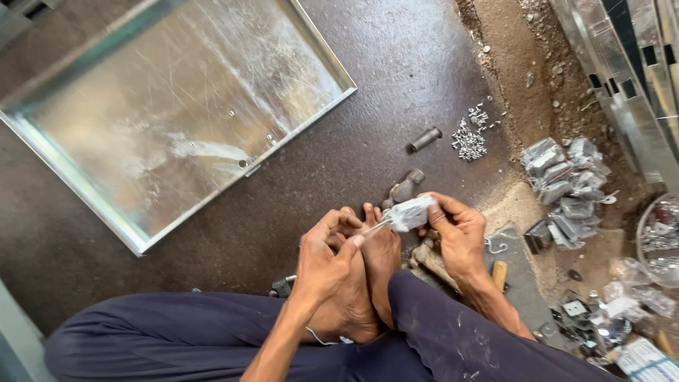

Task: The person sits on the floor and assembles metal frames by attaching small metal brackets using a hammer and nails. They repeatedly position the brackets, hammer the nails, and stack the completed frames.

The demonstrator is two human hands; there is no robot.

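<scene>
Seated on the floor (396, 85), the person pinches a small clear packet (409, 213) of hardware between both hands, left hand (327, 258) tugging its stretched end and right hand (458, 233) gripping its body, apparently not yet torn open, above the bare feet (375, 262).

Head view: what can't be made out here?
- Small clear packet, between left hand and right hand: contents too small, blurred.
- Wooden-handled tool: head hidden behind right wrist.
- Round container: cut off by right edge.

Both hands (396, 244) on small plastic packet (409, 212)
</scene>
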